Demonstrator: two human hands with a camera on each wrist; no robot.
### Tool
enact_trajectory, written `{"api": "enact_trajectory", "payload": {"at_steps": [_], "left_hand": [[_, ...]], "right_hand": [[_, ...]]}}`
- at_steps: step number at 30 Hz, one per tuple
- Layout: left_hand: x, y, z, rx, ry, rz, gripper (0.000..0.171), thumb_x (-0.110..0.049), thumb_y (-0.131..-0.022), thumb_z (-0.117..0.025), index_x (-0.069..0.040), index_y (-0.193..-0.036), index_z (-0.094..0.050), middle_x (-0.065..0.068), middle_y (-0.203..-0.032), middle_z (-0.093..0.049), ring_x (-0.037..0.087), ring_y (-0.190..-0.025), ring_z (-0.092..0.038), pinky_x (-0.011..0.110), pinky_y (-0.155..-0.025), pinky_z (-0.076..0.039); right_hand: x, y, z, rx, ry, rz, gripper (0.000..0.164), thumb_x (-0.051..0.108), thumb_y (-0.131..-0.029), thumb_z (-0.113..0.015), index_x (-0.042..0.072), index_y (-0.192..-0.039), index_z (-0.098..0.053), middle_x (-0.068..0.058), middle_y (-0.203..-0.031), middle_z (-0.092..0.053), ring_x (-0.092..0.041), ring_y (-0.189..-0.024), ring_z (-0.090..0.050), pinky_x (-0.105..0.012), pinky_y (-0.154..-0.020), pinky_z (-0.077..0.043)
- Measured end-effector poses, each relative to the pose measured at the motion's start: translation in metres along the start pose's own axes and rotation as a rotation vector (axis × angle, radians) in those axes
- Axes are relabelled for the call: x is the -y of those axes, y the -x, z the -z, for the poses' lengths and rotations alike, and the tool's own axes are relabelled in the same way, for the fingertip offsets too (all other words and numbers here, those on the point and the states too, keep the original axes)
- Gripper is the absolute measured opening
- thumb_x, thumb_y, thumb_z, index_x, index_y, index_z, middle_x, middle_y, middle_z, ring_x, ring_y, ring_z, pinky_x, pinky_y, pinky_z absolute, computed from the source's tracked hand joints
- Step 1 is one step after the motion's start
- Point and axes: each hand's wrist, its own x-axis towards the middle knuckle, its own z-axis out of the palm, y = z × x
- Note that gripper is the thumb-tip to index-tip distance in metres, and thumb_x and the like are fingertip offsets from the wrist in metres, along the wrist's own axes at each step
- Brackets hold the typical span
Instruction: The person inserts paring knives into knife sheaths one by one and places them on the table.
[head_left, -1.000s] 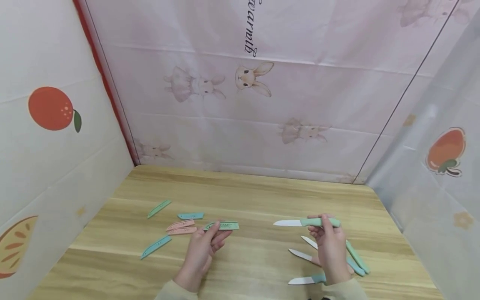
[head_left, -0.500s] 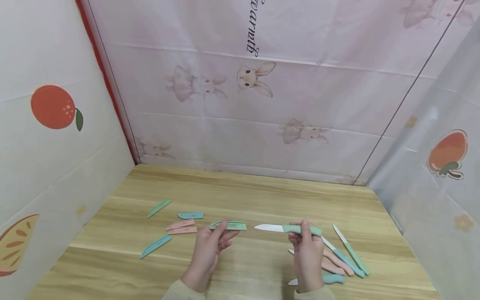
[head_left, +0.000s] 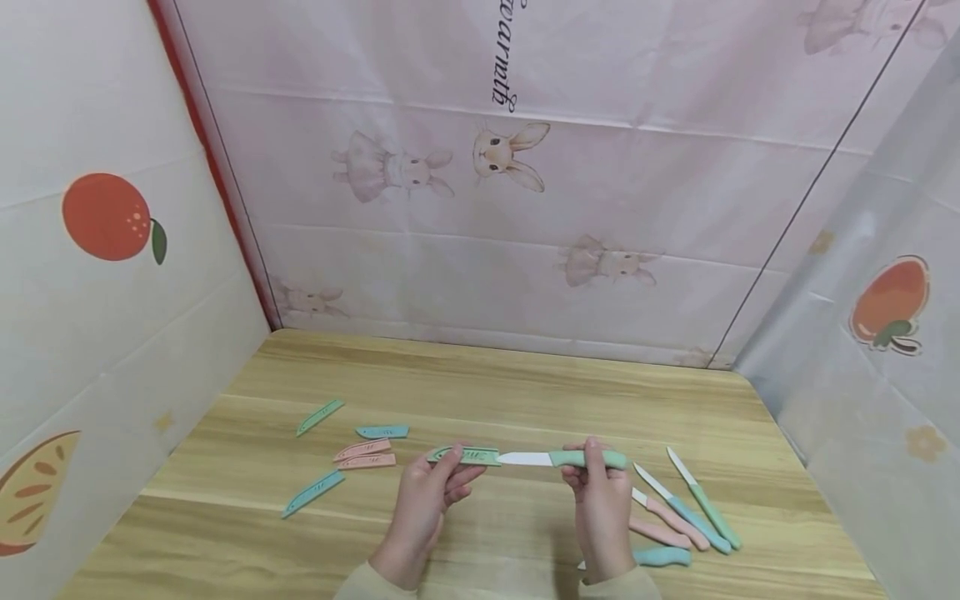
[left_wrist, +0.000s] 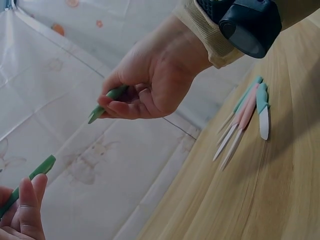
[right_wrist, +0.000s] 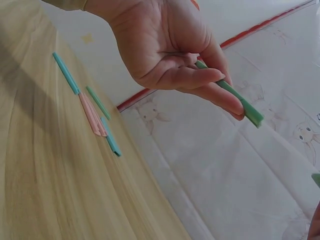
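In the head view my left hand [head_left: 422, 504] pinches a green knife sheath [head_left: 480, 456] between thumb and fingers, its mouth facing right. Opposite it, my right hand [head_left: 602, 512] grips a paring knife by its green handle [head_left: 611, 459]. The white blade [head_left: 528, 459] points left, its tip right at the sheath's mouth; whether it has entered I cannot tell. Both are held above the table. In the right wrist view the sheath [right_wrist: 232, 92] shows a slot at its end. The left wrist view has the right hand [left_wrist: 150, 75] curled round the knife handle [left_wrist: 116, 93].
On the table's left lie loose sheaths: a green one [head_left: 320, 417], two blue ones, including the nearer blue sheath [head_left: 312, 493], and pink sheaths [head_left: 366, 461]. To the right several bare knives fan out, among them a green-handled knife [head_left: 703, 500] and a blue-handled knife [head_left: 660, 557]. Printed cloth walls [head_left: 450, 275] enclose the wooden table [head_left: 510, 375].
My right hand has carried the knife left, from well apart to the sheath's mouth. My left hand has shifted slightly right with the sheath. The loose knives and sheaths lie as before.
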Motion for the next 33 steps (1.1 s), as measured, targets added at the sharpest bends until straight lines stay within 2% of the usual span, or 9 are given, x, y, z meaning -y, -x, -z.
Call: {"api": "enact_trajectory", "payload": {"at_steps": [5,14,19,33], "left_hand": [[0.001,0.001,-0.001,0.007,0.008,0.000,0.037,-0.020,-0.096,-0.053,0.013,-0.112,-0.050,0.015,-0.092,-0.069,0.014,-0.080,-0.068,0.014,-0.060,-0.052],[0.003,0.001,-0.001,-0.040,-0.009,0.009,0.038,-0.018,-0.096,-0.052,0.014,-0.116,-0.046,0.017,-0.094,-0.068,0.012,-0.077,-0.068,0.014,-0.061,-0.053],[0.004,0.001,-0.001,-0.053,-0.006,0.001,0.039,-0.016,-0.096,-0.052,0.016,-0.118,-0.046,0.017,-0.094,-0.068,0.012,-0.077,-0.068,0.014,-0.061,-0.053],[0.006,0.002,0.001,-0.068,0.010,-0.018,0.035,-0.017,-0.096,-0.053,0.012,-0.115,-0.052,0.016,-0.092,-0.069,0.013,-0.078,-0.069,0.015,-0.060,-0.053]], "right_hand": [[-0.002,0.002,-0.002,0.007,0.006,-0.021,0.021,0.017,-0.099,-0.047,0.005,-0.086,-0.059,-0.004,-0.079,-0.066,-0.006,-0.060,-0.060,-0.016,-0.060,-0.053],[-0.010,0.002,-0.002,-0.006,0.029,-0.090,0.023,0.021,-0.099,-0.048,0.005,-0.087,-0.060,-0.003,-0.079,-0.066,-0.006,-0.061,-0.059,-0.016,-0.062,-0.053],[-0.013,0.003,-0.003,0.022,0.007,-0.085,0.025,0.021,-0.098,-0.049,0.006,-0.083,-0.062,-0.002,-0.077,-0.066,-0.006,-0.060,-0.060,-0.015,-0.059,-0.052],[-0.019,0.004,-0.009,0.011,-0.018,-0.082,0.022,0.018,-0.099,-0.048,0.006,-0.083,-0.059,-0.001,-0.075,-0.067,-0.005,-0.058,-0.059,-0.015,-0.056,-0.051]]}}
